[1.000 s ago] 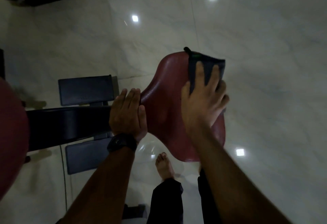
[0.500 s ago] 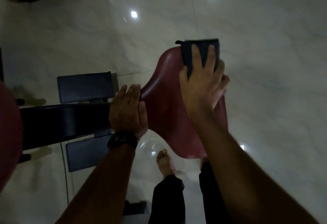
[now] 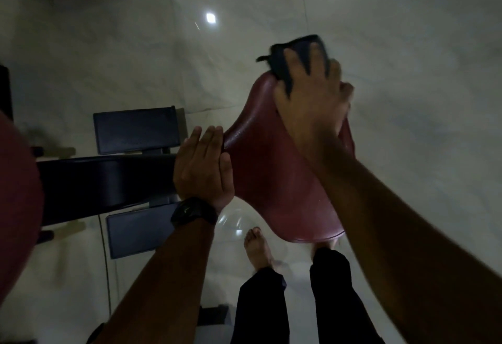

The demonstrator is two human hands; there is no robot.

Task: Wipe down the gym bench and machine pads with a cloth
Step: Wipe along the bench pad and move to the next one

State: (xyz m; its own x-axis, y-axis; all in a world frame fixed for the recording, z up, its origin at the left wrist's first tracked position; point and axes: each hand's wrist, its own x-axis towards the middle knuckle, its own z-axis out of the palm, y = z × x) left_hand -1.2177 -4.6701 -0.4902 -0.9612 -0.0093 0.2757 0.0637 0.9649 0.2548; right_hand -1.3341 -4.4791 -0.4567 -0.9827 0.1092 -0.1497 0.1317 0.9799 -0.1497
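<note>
- Fingers [image 3: 209, 139] of the left hand [image 3: 202, 169] straight and close together, laid flat on the narrow near-left end of the red seat pad [image 3: 271, 180], holding nothing; black watch [image 3: 194, 212] on that wrist.
- Right hand [image 3: 312, 104] farther along the same pad, fingers [image 3: 315, 55] spread wide and fairly straight, pressing the dark cloth [image 3: 297, 50] down onto the pad's far tip.
- Cloth bunched under the fingertips and hanging past the tip, dark fabric showing between thumb and forefinger; thumb possibly nipping its edge, blur too heavy to say.
- Against half a second ago: cloth and right hand farther out, from just inside the tip to over its edge, cloth more crumpled; left hand in the same spot.
- Beyond the left hand, a black beam [image 3: 103, 180] with a black rectangular pad on either side, far one [image 3: 135, 130] and near one [image 3: 133, 231].
- Lowest of all, a bare foot [image 3: 256, 248] on the glossy pale floor [image 3: 407, 44].
</note>
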